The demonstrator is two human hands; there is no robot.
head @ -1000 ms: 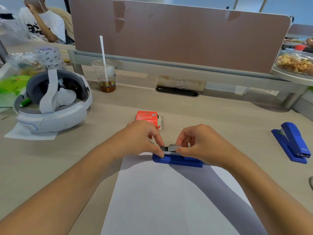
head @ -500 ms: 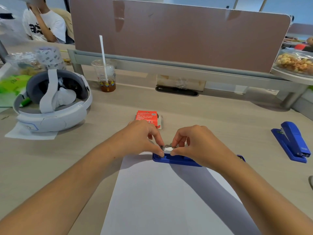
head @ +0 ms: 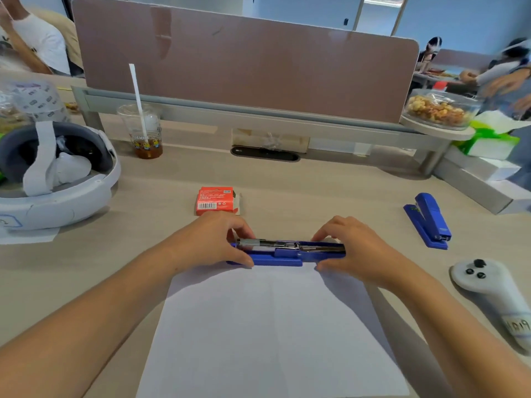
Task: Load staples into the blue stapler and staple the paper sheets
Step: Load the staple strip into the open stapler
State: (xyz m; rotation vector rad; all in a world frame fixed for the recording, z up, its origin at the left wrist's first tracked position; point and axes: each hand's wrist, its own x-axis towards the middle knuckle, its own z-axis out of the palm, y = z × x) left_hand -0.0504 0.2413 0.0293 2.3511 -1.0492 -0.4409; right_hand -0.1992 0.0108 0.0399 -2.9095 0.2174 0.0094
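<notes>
The stapler lies open along the paper's 12 o'clock edge, long axis 9 to 3 (channel up). The left hand has its fingers pinching the 9 o'clock end, and the right hand pinches the 3 o'clock end. The staple box sits at 12, nearer the left.

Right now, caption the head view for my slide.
Left hand and right hand hold the opened blue stapler at the paper sheets' far edge, red staple box behind.
</notes>
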